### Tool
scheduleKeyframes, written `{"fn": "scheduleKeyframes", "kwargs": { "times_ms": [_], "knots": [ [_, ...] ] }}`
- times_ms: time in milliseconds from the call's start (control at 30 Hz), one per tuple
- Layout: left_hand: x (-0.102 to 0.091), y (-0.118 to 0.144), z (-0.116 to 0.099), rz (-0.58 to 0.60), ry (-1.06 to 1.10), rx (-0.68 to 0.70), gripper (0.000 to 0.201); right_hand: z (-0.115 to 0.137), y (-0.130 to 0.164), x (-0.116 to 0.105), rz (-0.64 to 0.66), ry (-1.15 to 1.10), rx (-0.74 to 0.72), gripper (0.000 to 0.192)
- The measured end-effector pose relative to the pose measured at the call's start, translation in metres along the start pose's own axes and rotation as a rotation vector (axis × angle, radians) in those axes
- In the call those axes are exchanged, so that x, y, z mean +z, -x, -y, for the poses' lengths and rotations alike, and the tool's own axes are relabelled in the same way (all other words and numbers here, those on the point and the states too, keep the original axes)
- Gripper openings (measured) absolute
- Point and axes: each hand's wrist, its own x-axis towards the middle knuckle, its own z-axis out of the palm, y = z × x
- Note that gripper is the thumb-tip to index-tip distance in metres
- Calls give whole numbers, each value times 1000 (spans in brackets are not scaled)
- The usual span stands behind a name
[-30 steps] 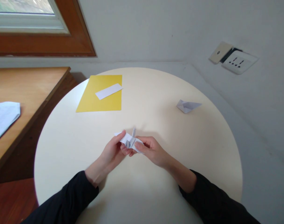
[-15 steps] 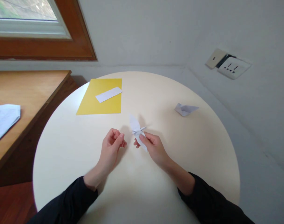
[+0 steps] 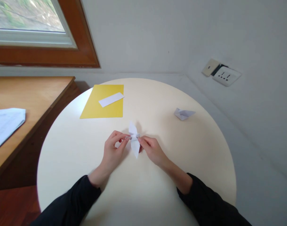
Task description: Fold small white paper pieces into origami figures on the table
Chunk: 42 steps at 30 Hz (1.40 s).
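Both hands meet over the middle of the round counter (image 3: pixel 63 147). The left hand (image 3: pixel 113 150) and the right hand (image 3: pixel 151 150) each pinch the folded white paper (image 3: pixel 134 139) at its narrow middle, grips closed on it from either side. One flap points away from the person, a longer one toward them. The fingertips hide the paper's centre, so its folds there are hard to make out, and whether it touches the counter cannot be told. Dark sleeves run off the lower edge. Farther back lies a yellow sheet (image 3: pixel 96 108) with a white strip (image 3: pixel 111 99) on it; to the right, well apart, a small paper boat (image 3: pixel 183 114). At left a wooden desk (image 3: pixel 32 94) carries papers (image 3: pixel 4 125), cut off by the frame.
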Motion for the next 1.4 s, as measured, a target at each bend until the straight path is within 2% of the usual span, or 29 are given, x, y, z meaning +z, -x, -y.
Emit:
{"fn": "scheduleKeyframes", "kwargs": {
  "times_ms": [67,133,200,300,333,433,500,633,733,833,967,1033,1133,1233,1400],
  "knots": [
    [-1,-2,2,-9,-2,-16,11,0,-1,-4,-8,22,44,51],
    [-2,-4,3,-14,1,-29,12,0,-2,-9,-66,93,14,50],
    [-3,-6,4,-10,5,-38,13,1,-2,-12,-153,137,-80,44],
    [-3,-7,6,8,16,-40,13,4,-1,-12,-247,125,-260,22],
    [-3,-7,6,17,24,-37,13,5,0,-11,-255,142,-322,15],
    [-2,-5,6,48,53,-23,13,8,3,-7,-237,286,-498,13],
    [-1,-5,6,64,72,-19,14,10,4,-4,-237,370,-570,4],
    [-1,-4,5,89,88,-57,15,12,8,0,-274,444,-606,9],
    [-4,-5,4,93,70,-109,23,15,7,-8,-339,487,-600,11],
    [-6,-6,5,80,56,-153,28,22,-4,-37,-457,490,-512,12],
    [-7,-8,8,54,49,-141,28,42,-36,-101,-663,470,-340,20],
    [-6,-8,9,50,37,-123,27,54,-58,-135,-771,557,-268,21],
    [-5,-8,11,43,36,-107,26,66,-88,-173,-835,623,-222,21],
    [-5,-8,10,22,35,-111,25,66,-107,-193,-866,697,-148,19],
    [-6,-9,6,-8,28,-100,21,42,-122,-204,-837,795,-19,17]
  ]
}}
